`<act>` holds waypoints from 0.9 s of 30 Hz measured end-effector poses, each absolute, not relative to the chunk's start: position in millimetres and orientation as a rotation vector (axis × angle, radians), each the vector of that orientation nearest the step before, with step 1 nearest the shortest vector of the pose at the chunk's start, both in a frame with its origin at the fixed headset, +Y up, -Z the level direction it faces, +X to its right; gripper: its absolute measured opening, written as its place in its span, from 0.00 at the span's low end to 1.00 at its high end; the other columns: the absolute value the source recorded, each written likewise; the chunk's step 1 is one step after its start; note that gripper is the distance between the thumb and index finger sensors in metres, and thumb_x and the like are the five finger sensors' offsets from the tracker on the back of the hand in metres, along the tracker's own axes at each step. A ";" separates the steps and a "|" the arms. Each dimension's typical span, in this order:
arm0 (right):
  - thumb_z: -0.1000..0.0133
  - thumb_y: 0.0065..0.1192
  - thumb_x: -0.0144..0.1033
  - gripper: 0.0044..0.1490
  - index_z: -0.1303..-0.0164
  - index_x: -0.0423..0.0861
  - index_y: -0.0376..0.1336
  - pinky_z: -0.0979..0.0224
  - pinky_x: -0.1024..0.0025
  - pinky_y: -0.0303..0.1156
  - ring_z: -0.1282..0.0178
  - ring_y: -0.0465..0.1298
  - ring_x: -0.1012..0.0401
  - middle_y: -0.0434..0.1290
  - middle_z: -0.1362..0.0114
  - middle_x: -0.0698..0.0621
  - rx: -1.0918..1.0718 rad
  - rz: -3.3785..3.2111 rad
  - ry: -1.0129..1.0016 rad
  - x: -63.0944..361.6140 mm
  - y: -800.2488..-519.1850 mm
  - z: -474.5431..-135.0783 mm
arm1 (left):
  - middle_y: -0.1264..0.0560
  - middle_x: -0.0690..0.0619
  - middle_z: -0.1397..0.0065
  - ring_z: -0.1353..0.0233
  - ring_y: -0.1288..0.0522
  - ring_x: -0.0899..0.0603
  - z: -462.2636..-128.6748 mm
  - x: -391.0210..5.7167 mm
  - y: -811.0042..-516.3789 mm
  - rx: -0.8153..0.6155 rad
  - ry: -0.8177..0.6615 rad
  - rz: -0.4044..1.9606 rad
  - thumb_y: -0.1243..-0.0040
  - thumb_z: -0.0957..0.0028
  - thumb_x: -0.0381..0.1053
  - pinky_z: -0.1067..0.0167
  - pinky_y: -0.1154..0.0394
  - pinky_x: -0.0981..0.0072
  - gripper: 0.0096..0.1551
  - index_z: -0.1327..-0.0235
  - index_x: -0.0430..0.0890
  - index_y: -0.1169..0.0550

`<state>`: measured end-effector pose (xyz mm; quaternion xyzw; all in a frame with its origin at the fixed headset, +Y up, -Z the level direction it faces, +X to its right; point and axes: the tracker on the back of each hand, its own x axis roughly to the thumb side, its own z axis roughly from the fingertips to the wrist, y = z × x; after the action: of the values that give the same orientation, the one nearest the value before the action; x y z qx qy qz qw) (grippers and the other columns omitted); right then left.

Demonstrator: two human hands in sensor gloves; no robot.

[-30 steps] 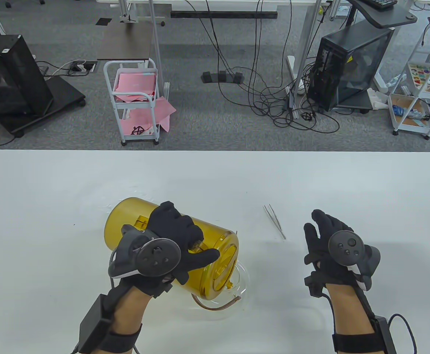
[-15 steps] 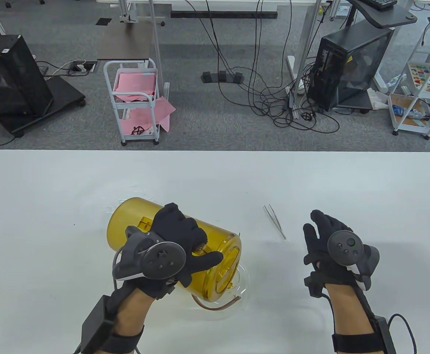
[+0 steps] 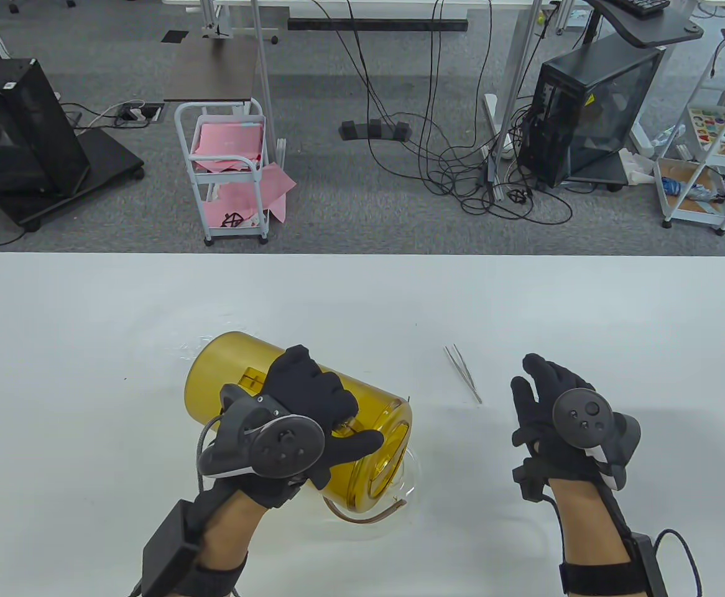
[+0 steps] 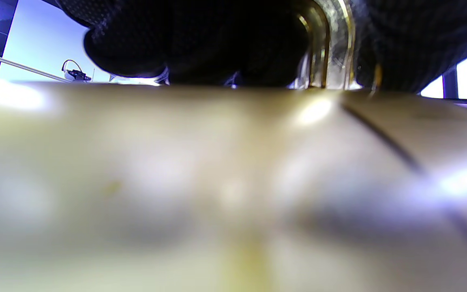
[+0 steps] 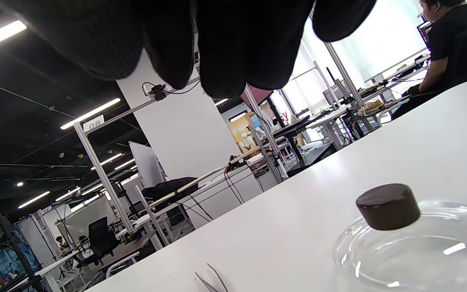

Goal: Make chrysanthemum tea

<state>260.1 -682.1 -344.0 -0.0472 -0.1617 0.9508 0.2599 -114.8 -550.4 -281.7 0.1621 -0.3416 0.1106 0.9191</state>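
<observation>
Here my left hand (image 3: 313, 416) grips the smooth amber cylindrical pitcher (image 3: 232, 379), tipped over a clear glass teapot (image 3: 400, 497). My right hand (image 3: 549, 404) hovers slack and empty beside thin metal tweezers (image 3: 463, 373) on the white counter (image 3: 362, 298).

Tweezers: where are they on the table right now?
In the table view the tweezers lie untouched on the white table, between the tilted amber pitcher and the right hand.

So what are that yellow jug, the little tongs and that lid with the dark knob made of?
Yellow jug: probably see-through amber plastic; glossy, moulded lid seams. Tongs: seemingly bare metal; thin, silvery, shiny. Lid: clear glass by its bright reflections, though clear plastic is possible. Its knob: matte dark brown, maybe wood.
</observation>
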 end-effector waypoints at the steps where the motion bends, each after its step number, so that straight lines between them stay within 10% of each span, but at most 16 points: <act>1: 0.39 0.60 0.55 0.35 0.22 0.53 0.64 0.22 0.32 0.54 0.20 0.68 0.43 0.68 0.22 0.47 -0.128 2.574 -0.437 259.9 -682.1 -344.1 | 0.14 0.49 0.60 0.50 0.21 0.36 -281.8 -114.4 -550.4 0.335 -0.702 0.226 0.29 0.52 0.77 0.26 0.43 0.26 0.29 0.68 0.51 0.11; 27: 0.39 0.60 0.55 0.34 0.23 0.54 0.64 0.22 0.32 0.54 0.20 0.68 0.43 0.68 0.22 0.47 -0.132 2.574 -0.423 261.9 -681.8 -344.4 | 0.14 0.50 0.60 0.49 0.21 0.36 -279.3 -103.3 -548.3 0.323 -0.720 0.173 0.29 0.52 0.77 0.26 0.43 0.26 0.29 0.67 0.51 0.11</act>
<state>261.9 -681.8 -344.4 -0.0488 -0.1562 0.9512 0.2617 -103.3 -548.3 -279.3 0.1571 -0.3501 0.0839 0.9196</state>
